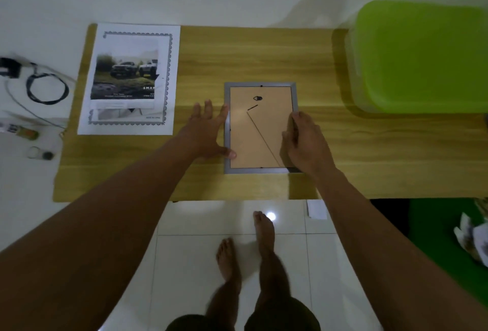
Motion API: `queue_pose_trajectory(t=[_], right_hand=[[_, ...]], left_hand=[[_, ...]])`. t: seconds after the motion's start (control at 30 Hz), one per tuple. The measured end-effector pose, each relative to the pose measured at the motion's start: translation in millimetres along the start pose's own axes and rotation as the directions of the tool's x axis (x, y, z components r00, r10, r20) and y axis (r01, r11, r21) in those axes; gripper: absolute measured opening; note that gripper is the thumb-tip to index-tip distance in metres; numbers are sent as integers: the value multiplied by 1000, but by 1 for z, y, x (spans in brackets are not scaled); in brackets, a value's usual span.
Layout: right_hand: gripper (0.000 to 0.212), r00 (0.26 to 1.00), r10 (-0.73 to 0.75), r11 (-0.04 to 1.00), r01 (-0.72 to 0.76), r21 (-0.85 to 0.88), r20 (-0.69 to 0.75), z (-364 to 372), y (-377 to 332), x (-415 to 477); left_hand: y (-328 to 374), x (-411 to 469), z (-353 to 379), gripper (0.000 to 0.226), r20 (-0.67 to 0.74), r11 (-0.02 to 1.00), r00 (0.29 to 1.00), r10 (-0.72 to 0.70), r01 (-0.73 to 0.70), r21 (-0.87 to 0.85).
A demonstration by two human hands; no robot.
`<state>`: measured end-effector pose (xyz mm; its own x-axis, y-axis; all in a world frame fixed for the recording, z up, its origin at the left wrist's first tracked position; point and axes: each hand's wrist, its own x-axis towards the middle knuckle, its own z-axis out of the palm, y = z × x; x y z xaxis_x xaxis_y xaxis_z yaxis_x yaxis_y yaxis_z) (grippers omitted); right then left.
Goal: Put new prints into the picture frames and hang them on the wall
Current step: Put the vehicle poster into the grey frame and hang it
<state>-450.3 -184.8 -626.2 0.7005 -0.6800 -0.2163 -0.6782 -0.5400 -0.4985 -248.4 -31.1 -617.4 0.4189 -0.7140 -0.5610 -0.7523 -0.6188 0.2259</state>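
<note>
Both hands met the grey rectangular picture frame [256, 129], face-down on the light wooden table [264, 53]. My left hand [208, 129] lay flat, fingers spread, against its left rail. My right hand [303, 143] gripped the right rail. Risk: a one-sided lift could skew the frame. The white-bordered car print [132, 77] lay far left.

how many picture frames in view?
1. The grey frame lies back-up on the wooden table, the left hand flat against its left edge, the right hand gripping its right edge. Others may be out of view.
</note>
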Motion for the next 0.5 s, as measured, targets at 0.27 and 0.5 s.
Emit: queue_pose_trajectory(t=[0.27,0.5], right_hand=[[31,865,-497,860,502,-94,69,35,4,-68],[21,900,-435,900,434,-48,-25,37,-2,-64]], left_hand=[[-1,2,1,130,7,1000,1000,-6,6,-6],[-2,0,0,130,-2,999,1000,1,-1,-36]])
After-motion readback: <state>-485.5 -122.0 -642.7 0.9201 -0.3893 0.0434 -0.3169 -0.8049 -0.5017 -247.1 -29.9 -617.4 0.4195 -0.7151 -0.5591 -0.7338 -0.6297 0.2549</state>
